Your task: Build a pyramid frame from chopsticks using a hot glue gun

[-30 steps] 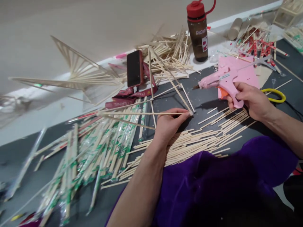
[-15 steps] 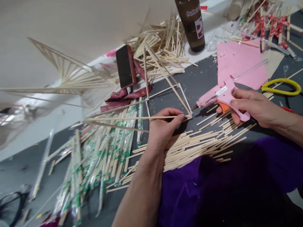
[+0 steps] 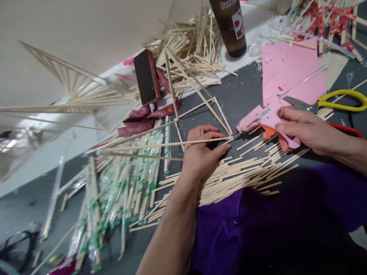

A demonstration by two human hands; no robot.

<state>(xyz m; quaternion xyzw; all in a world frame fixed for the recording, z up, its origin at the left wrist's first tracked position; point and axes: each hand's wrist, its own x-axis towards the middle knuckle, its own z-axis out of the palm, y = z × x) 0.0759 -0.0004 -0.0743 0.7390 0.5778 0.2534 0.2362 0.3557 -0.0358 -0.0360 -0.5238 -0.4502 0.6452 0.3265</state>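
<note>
My right hand (image 3: 298, 128) is closed round the handle of a pink glue gun (image 3: 265, 117), its orange trigger under my fingers. A clear glue stick (image 3: 304, 81) sticks out of its back. The nozzle touches or almost touches a corner of a frame of thin wooden sticks (image 3: 197, 88), where several stick ends meet. At that same corner my left hand (image 3: 203, 151) pinches the frame between thumb and fingers. Beneath both hands lie many loose wooden sticks (image 3: 229, 179) on the dark table.
Wrapped chopsticks (image 3: 137, 179) cover the left. Behind stand a phone (image 3: 145, 78) with a dark red strap, a stick pile (image 3: 189, 49) and a brown bottle (image 3: 229, 28). A pink sheet (image 3: 292, 68) and yellow-handled scissors (image 3: 342, 101) lie right; a larger stick structure (image 3: 74, 91) sits left.
The glue gun has moved slightly left, bringing its nozzle to the frame's corner. My left thumb has shifted lower at the corner. The view has moved a little.
</note>
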